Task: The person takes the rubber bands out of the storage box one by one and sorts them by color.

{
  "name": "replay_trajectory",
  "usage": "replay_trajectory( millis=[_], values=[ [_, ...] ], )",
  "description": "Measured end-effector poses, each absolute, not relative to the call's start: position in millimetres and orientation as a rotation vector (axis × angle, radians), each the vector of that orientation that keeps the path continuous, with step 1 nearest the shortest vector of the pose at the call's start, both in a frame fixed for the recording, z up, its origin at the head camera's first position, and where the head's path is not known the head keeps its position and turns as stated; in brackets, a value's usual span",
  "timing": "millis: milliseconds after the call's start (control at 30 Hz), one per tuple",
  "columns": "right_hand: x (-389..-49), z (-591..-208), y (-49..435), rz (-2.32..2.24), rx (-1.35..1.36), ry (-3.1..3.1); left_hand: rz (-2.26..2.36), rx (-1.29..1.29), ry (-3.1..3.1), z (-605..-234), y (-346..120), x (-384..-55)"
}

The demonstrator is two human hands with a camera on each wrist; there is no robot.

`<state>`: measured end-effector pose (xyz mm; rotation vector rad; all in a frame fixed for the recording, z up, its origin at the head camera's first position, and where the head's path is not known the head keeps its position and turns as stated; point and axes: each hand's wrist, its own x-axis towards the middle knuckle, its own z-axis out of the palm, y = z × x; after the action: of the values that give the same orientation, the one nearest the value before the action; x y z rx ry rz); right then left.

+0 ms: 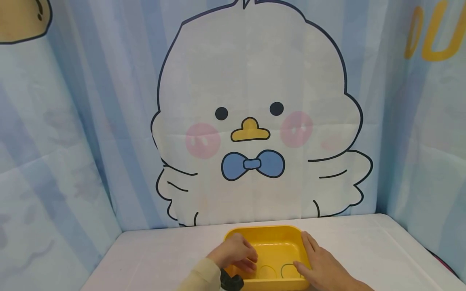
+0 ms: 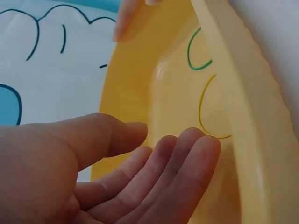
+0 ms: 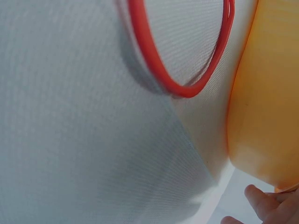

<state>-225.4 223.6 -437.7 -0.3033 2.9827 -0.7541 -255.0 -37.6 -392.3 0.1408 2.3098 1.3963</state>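
A yellow plastic tray (image 1: 271, 284) stands on the white table. Inside it lie a thin yellow ring (image 1: 267, 272) and a green ring (image 1: 289, 270), like elastic bands. My left hand (image 1: 234, 250) hovers over the tray's left part; in the left wrist view its fingers (image 2: 182, 163) are loosely bent, thumb apart, holding nothing. On the tray's right rim rests my right hand (image 1: 324, 264), its fingers fairly straight and its thumb reaching over the inside. In the right wrist view a red ring (image 3: 180, 88) lies on the white cloth, outside the tray.
White cloth covers the table (image 1: 156, 258) around the tray. Behind it hangs a curtain (image 1: 251, 194) printed with a white cartoon bird, and striped curtains (image 1: 47, 161) close in the sides. A black device (image 1: 231, 281) sits at my left wrist.
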Motion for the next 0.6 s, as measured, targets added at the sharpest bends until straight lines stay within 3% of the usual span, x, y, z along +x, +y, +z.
replay_trajectory(
  millis=[600],
  values=[
    [-226.6, -438.1, 223.4, -0.75, -0.315, 2.986, 1.269, 0.036, 2.475, -401.9, -15.6, -250.2]
  ],
)
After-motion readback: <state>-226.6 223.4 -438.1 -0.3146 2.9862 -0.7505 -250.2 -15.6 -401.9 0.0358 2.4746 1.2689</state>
